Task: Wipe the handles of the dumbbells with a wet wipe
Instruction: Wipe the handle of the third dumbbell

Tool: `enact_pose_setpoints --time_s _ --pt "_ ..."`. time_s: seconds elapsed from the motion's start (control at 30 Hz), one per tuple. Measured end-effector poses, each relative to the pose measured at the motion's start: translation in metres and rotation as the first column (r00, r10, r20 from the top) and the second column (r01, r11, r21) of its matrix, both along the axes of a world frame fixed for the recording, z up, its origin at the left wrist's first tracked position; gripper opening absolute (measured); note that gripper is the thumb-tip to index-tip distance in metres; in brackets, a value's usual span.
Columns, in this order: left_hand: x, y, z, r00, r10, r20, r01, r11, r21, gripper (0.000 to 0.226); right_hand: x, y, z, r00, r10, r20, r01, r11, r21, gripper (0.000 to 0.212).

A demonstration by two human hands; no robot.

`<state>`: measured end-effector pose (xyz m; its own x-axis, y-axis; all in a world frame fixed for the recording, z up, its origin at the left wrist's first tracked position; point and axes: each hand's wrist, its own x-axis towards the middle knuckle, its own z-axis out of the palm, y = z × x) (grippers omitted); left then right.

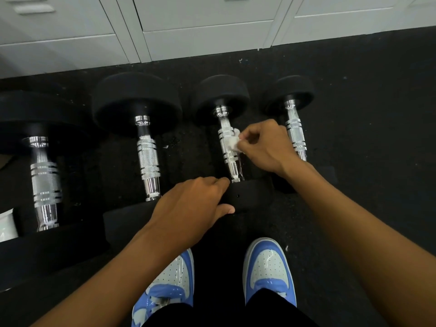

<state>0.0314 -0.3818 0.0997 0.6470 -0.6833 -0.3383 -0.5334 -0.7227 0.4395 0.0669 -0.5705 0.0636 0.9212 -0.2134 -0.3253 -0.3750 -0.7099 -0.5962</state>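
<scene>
1. Nearest: two blue-and-white shoes on the dark rubber floor, the person crouched over a row of four dumbbells.
2. Left hand rests on the near black head of the third dumbbell, fingers spread and only lightly bent, thumb along its lower edge; it looks to be steadying, not gripping.
3. Right hand pinches a crumpled white wipe and presses it against the right side of that dumbbell's chrome handle, about mid-length.
4. Handling, as judged: the wipe is soft, light and damp, best kept bunched in the fingertips. The handle is stiff metal, ridged in the middle and smooth, likely slick, at its ends. The dumbbell is heavy but could roll, so bracing its head makes sense.
5. The other handles lie alongside, untouched by either hand.
6. Farthest: pale grey lockers.
7. No brand, weight mark or other writing can be read.
</scene>
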Motion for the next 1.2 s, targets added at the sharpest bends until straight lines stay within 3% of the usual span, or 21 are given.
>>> enact_pose_setpoints --time_s 0.43,0.6,0.8,0.9,0.97,1.07,1.2 --pt "0.000 0.000 -0.001 1.000 0.003 0.002 -0.003 1.000 -0.001 0.049 -0.011 0.002 -0.001 1.000 0.017 0.000 -0.017 0.999 0.032 0.009" --pt "0.000 0.000 -0.001 1.000 -0.002 0.012 0.002 1.000 0.013 0.051 -0.027 -0.004 0.000 0.989 0.049 -0.142 -0.045 0.999 0.032 0.011" --pt "0.000 0.000 0.000 1.000 0.004 0.007 -0.004 1.000 -0.009 0.051 -0.011 0.000 0.011 0.993 0.060 -0.104 -0.059 0.998 0.018 0.008" --pt "0.000 0.000 0.000 1.000 0.002 0.011 -0.002 1.000 -0.007 0.050 -0.025 0.000 0.014 0.976 0.126 -0.179 -0.122 0.992 0.033 0.007" --pt "0.000 0.000 0.000 1.000 -0.001 0.006 0.001 1.000 -0.007 0.050 -0.026 -0.004 0.010 0.971 0.091 -0.220 -0.081 0.995 0.054 0.006" --pt "0.000 0.000 0.000 1.000 0.001 0.007 -0.001 1.000 -0.014 0.050 -0.014 -0.007 0.008 0.980 0.041 -0.193 -0.034 0.999 0.042 0.007" --pt "0.000 0.001 -0.001 1.000 0.003 0.016 -0.003 1.000 -0.017 0.050 -0.019 -0.002 0.017 0.976 0.128 -0.178 -0.122 0.992 0.043 0.005"
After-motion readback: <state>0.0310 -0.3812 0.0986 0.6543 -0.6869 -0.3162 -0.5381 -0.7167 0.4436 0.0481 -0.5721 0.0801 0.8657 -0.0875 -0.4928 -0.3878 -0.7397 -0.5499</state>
